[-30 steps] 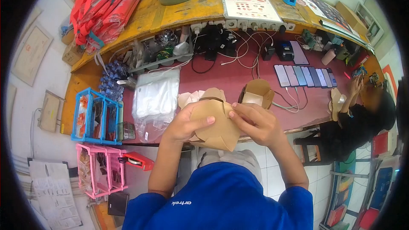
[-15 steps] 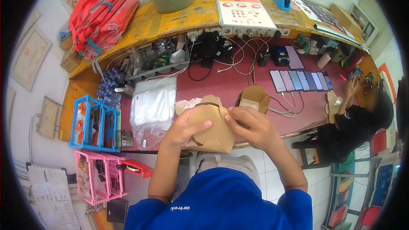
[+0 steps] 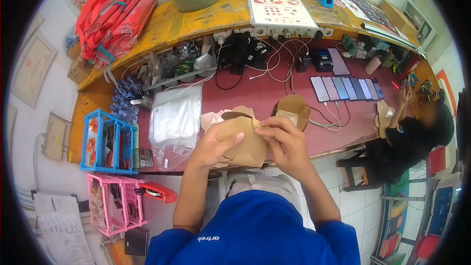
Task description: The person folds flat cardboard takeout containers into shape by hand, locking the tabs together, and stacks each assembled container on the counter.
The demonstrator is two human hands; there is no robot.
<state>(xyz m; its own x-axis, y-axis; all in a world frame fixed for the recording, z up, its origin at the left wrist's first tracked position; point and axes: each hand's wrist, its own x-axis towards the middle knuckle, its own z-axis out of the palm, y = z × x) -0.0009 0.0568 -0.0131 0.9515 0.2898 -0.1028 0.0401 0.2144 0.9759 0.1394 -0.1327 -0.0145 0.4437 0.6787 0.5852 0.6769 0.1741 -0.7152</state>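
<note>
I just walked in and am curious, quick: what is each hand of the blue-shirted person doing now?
Left hand: closed on the brown cardboard box, thumb across its panel.
Right hand: closed, fingertips at the same box's edge.

Everything's shot from one head-worn cam, aimed forward and down, pretty near the cardboard box [image 3: 251, 142]; blue shirt [image 3: 255, 230] at 6 o'clock, yellow shelf [image 3: 221, 18] toward 12, corners probably lost to black.
</note>
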